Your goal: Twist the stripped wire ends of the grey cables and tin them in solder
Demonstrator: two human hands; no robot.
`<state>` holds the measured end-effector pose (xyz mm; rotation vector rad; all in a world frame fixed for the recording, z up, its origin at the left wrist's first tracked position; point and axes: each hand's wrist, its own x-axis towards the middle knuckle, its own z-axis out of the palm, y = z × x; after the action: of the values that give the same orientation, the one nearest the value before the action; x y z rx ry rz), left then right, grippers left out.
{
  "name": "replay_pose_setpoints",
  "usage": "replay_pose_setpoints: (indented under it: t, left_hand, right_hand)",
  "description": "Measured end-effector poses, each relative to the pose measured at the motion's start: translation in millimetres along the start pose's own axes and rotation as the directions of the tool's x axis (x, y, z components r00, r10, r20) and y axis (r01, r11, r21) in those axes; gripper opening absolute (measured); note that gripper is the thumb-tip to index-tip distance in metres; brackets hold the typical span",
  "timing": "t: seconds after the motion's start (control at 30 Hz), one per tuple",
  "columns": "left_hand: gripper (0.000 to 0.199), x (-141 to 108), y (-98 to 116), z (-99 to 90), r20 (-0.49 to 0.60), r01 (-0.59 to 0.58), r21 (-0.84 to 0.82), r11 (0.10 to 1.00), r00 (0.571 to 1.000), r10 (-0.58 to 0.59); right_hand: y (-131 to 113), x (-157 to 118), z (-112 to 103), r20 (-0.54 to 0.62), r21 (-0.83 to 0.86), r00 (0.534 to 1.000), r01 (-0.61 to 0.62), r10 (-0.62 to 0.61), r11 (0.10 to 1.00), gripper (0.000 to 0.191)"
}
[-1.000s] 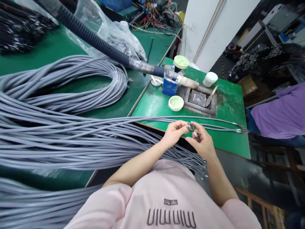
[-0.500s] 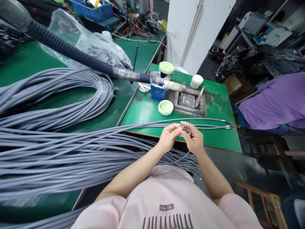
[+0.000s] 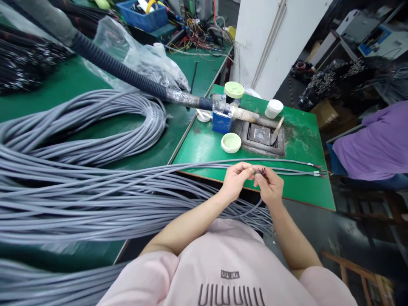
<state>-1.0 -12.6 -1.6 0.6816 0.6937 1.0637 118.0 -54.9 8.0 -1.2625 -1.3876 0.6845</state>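
The fingers of the right hand (image 3: 273, 186) close around a gray cable (image 3: 257, 206) near its splayed dark wires (image 3: 262, 171); beside it, the left hand (image 3: 235, 180) pinches its fingers together (on what, I cannot tell). Both are over the green desk's near edge; beyond lie other gray cables (image 3: 277, 160), then a pale-green dish (image 3: 231, 143).

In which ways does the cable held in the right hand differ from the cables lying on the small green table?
The held cable bends upward into the right hand, whereas the lying cables run nearly straight. The held cable's dark wires spread out at the hand; the lying cables' reddish wires point away to the right. Both have grey jackets.
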Motion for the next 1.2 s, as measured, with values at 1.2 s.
replay_pose_setpoints:
  t: [1.2]
  left_hand:
    - [0.015,19,4,-49.9,0.248,-0.380,0.807,0.451,0.912,0.326]
  right_hand:
    - [103,211,-63,0.157,-0.882,0.890,-0.068,0.428,0.466,0.028]
